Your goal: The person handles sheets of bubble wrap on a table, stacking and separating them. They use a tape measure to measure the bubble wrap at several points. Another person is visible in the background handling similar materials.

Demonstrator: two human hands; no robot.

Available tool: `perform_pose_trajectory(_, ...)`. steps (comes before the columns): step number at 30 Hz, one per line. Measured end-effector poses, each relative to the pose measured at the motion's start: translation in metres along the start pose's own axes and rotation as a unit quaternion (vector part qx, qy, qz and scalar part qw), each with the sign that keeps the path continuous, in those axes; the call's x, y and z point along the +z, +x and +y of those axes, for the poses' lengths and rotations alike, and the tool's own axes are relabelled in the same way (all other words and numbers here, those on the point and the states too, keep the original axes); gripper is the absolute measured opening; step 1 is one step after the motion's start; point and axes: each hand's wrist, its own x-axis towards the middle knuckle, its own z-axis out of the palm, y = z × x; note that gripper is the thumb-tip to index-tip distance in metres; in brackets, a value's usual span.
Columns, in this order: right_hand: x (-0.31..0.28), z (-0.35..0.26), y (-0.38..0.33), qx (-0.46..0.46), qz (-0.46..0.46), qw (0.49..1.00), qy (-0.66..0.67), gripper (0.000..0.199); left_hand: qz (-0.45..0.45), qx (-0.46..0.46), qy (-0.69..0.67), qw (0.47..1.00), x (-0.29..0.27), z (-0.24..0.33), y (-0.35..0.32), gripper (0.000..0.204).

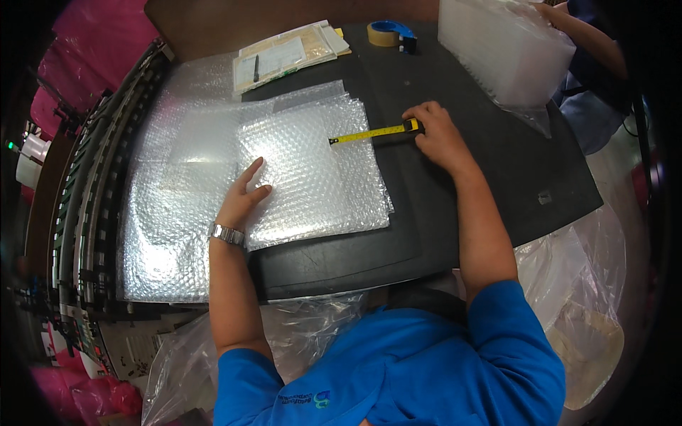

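Several sheets of bubble wrap (312,184) lie stacked on the dark table, with more bubble wrap (170,220) spread out to their left. My left hand (244,199) rests on the left part of the stack, thumb and fingers apart. At the right, my right hand (435,135) is closed around a tape measure (411,126). Its yellow blade (369,134) is drawn out leftward, over the stack's right edge, and the metal end lies above the bubble wrap.
Papers with a pen (256,68) lie at the back. A blue tape dispenser (391,34) stands right of them. Another person's hand (553,15) touches a bag of translucent sheets (504,57) at the far right. A roller conveyor (89,206) borders the table's left side.
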Motion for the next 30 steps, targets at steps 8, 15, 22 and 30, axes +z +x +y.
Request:
perform_pose_trajectory(8, 0.000, 0.001, 0.000, -0.001, -0.007, 1.000, -0.007, 0.037, -0.003, -0.030, -0.055, 0.998, 0.004, 0.011, -0.006, 0.059)
perform_pose_trajectory(15, 0.002, 0.004, 0.001, -0.008, -0.004, 1.000, 0.006, 0.039, -0.003, 0.007, -0.019, 1.000, -0.001, -0.002, 0.001, 0.058)
perform_pose_trajectory(22, 0.003, 0.012, 0.002, 0.000, -0.001, 1.000, 0.017, 0.037, 0.006, 0.008, -0.024, 1.000, 0.001, 0.000, 0.001, 0.061)
perform_pose_trajectory(30, -0.012, 0.078, 0.009, 0.200, 0.102, 0.974, 0.030, 0.040, 0.051, 0.058, -0.118, 0.990, 0.012, 0.001, 0.003, 0.081)
